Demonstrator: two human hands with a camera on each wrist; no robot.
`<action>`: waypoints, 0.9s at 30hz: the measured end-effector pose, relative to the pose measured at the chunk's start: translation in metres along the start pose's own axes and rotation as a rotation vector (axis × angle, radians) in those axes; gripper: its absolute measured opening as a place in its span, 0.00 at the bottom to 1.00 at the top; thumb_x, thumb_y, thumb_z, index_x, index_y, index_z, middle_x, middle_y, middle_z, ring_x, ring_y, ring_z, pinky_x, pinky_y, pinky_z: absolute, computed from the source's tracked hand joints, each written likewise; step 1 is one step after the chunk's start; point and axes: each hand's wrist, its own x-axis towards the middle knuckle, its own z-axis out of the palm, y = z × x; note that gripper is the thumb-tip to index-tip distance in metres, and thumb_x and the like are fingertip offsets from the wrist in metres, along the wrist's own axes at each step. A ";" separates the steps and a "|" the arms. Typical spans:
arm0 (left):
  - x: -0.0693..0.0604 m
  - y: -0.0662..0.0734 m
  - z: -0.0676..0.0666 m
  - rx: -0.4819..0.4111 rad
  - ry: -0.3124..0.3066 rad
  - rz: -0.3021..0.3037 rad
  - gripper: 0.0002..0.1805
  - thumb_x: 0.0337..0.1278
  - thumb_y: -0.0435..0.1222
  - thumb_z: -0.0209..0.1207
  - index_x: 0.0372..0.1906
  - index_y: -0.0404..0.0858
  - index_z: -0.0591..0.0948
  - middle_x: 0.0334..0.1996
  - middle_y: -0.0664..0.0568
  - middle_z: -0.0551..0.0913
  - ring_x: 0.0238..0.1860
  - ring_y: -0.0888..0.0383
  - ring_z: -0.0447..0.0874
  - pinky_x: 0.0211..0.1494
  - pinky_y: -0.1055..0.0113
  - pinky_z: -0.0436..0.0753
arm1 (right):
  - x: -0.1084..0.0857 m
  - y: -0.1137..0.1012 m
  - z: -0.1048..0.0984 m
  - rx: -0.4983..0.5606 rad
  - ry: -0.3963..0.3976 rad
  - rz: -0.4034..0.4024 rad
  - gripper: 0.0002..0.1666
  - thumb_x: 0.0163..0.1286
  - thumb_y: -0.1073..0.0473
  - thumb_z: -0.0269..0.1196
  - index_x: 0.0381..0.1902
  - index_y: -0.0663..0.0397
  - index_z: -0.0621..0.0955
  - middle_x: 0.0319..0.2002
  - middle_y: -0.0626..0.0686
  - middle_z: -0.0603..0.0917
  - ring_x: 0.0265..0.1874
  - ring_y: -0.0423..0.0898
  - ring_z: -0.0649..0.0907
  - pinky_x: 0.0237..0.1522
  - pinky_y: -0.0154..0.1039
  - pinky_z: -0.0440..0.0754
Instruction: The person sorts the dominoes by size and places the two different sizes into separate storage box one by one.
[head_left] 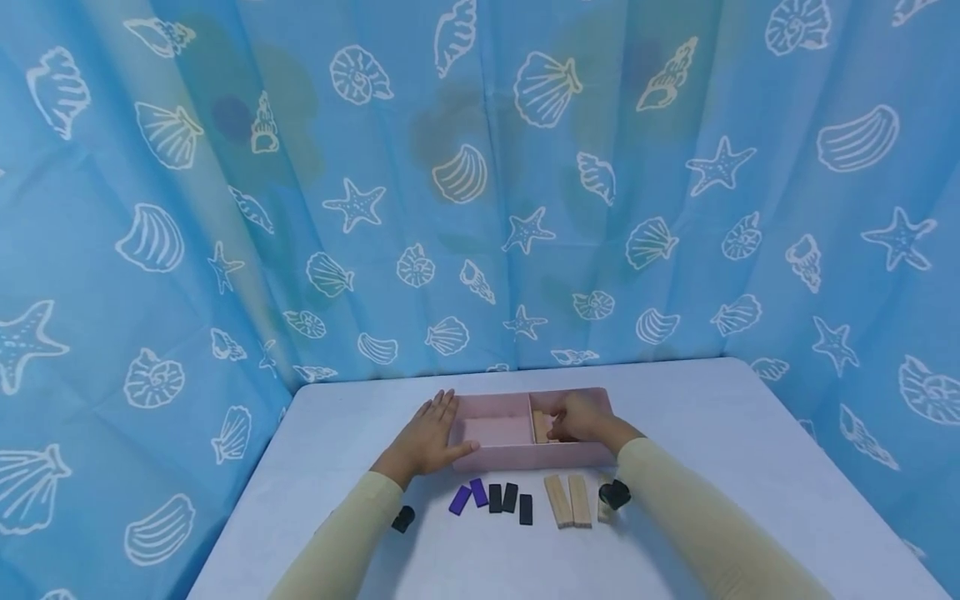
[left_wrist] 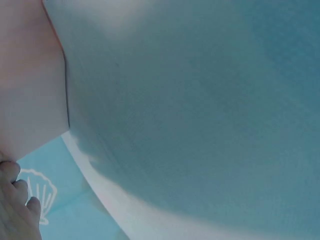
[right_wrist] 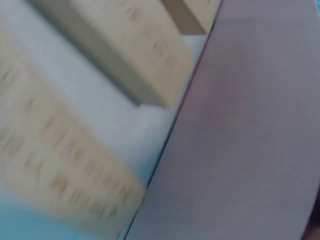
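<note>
A pink box (head_left: 491, 457) with a divider stands on the table. My left hand (head_left: 426, 437) rests at its left end, fingers straight along the side and thumb against the front wall. In the left wrist view, fingers (left_wrist: 17, 200) touch the box wall (left_wrist: 35, 120). My right hand (head_left: 581, 418) reaches into the right compartment with curled fingers, its fingertips pinching a wooden block (head_left: 554, 440) that is mostly hidden. Beside it lies another wooden block (head_left: 539, 427). The left compartment shows a bare floor. In the right wrist view, the box wall (right_wrist: 235, 135) hides most of the hand.
In front of the box lie purple blocks (head_left: 461, 500), several black blocks (head_left: 526, 509) and wooden blocks (head_left: 580, 502), one partly hidden by the right wrist camera (head_left: 615, 494). Close up, a wooden block (right_wrist: 65, 160) bears engraved marks. A shell-patterned curtain (head_left: 480, 250) hangs behind the table.
</note>
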 end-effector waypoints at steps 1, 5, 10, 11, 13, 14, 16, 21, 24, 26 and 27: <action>0.001 0.000 0.000 0.004 0.001 0.000 0.55 0.57 0.72 0.41 0.77 0.36 0.50 0.77 0.47 0.45 0.76 0.49 0.39 0.74 0.53 0.45 | -0.001 0.000 -0.003 -0.007 0.005 -0.016 0.23 0.59 0.64 0.71 0.53 0.63 0.81 0.29 0.49 0.82 0.28 0.44 0.82 0.33 0.38 0.83; 0.003 -0.002 0.000 -0.007 0.009 0.007 0.55 0.57 0.72 0.41 0.77 0.37 0.49 0.77 0.47 0.45 0.76 0.50 0.38 0.74 0.53 0.45 | -0.009 0.001 -0.015 -0.014 0.025 -0.056 0.29 0.61 0.64 0.70 0.58 0.68 0.77 0.31 0.50 0.82 0.29 0.43 0.83 0.35 0.38 0.84; 0.005 -0.004 0.001 -0.016 -0.015 0.019 0.55 0.58 0.72 0.39 0.77 0.37 0.47 0.77 0.47 0.43 0.76 0.50 0.37 0.75 0.52 0.45 | -0.028 0.001 -0.028 -0.003 0.076 -0.055 0.29 0.63 0.60 0.69 0.61 0.62 0.76 0.38 0.49 0.82 0.36 0.43 0.83 0.41 0.41 0.84; 0.005 -0.005 0.002 -0.011 -0.021 0.020 0.56 0.57 0.73 0.37 0.77 0.37 0.47 0.77 0.47 0.43 0.76 0.50 0.37 0.75 0.52 0.45 | -0.033 0.001 -0.030 0.003 0.091 -0.061 0.29 0.63 0.60 0.69 0.61 0.61 0.76 0.39 0.49 0.83 0.38 0.44 0.83 0.43 0.42 0.84; 0.006 -0.004 0.001 -0.015 -0.032 0.015 0.56 0.57 0.73 0.37 0.78 0.37 0.46 0.77 0.48 0.42 0.76 0.51 0.37 0.75 0.53 0.44 | -0.043 0.003 -0.034 0.011 0.124 -0.082 0.28 0.64 0.60 0.69 0.61 0.58 0.77 0.40 0.48 0.83 0.40 0.44 0.83 0.44 0.43 0.84; 0.006 -0.004 0.001 -0.016 -0.036 0.012 0.56 0.57 0.74 0.36 0.78 0.38 0.46 0.77 0.48 0.42 0.76 0.51 0.36 0.75 0.53 0.44 | -0.049 0.005 -0.035 0.014 0.138 -0.093 0.27 0.64 0.60 0.68 0.61 0.57 0.77 0.40 0.47 0.83 0.41 0.44 0.82 0.45 0.43 0.83; 0.006 -0.002 0.001 -0.023 -0.038 0.009 0.56 0.57 0.73 0.37 0.78 0.38 0.46 0.77 0.48 0.42 0.76 0.51 0.37 0.75 0.52 0.44 | -0.062 0.007 -0.038 0.035 0.163 -0.116 0.26 0.64 0.60 0.68 0.60 0.56 0.78 0.39 0.46 0.82 0.41 0.44 0.82 0.45 0.42 0.83; 0.002 -0.001 0.002 -0.048 -0.026 0.020 0.55 0.59 0.71 0.41 0.77 0.36 0.47 0.77 0.47 0.43 0.76 0.49 0.39 0.74 0.51 0.45 | -0.094 0.019 -0.037 0.088 0.197 -0.132 0.19 0.64 0.61 0.68 0.53 0.55 0.81 0.38 0.47 0.82 0.41 0.46 0.81 0.43 0.41 0.83; 0.001 -0.002 0.001 -0.043 -0.013 0.018 0.55 0.59 0.71 0.41 0.77 0.36 0.46 0.77 0.47 0.43 0.76 0.50 0.38 0.75 0.52 0.45 | -0.107 0.028 -0.034 0.087 0.203 -0.117 0.16 0.64 0.63 0.67 0.50 0.56 0.82 0.38 0.47 0.83 0.42 0.46 0.81 0.43 0.42 0.83; 0.000 -0.001 0.003 -0.036 -0.006 0.014 0.54 0.59 0.70 0.41 0.77 0.37 0.45 0.77 0.47 0.43 0.76 0.50 0.38 0.75 0.52 0.44 | -0.112 0.036 -0.031 0.079 0.202 -0.100 0.15 0.64 0.64 0.67 0.49 0.57 0.82 0.38 0.47 0.83 0.42 0.47 0.81 0.44 0.43 0.83; 0.000 -0.001 0.005 -0.033 -0.004 0.010 0.54 0.59 0.71 0.41 0.77 0.37 0.45 0.77 0.47 0.42 0.76 0.50 0.37 0.75 0.53 0.44 | -0.114 0.039 -0.029 0.076 0.204 -0.092 0.16 0.64 0.64 0.67 0.50 0.57 0.82 0.38 0.47 0.83 0.42 0.46 0.81 0.44 0.43 0.83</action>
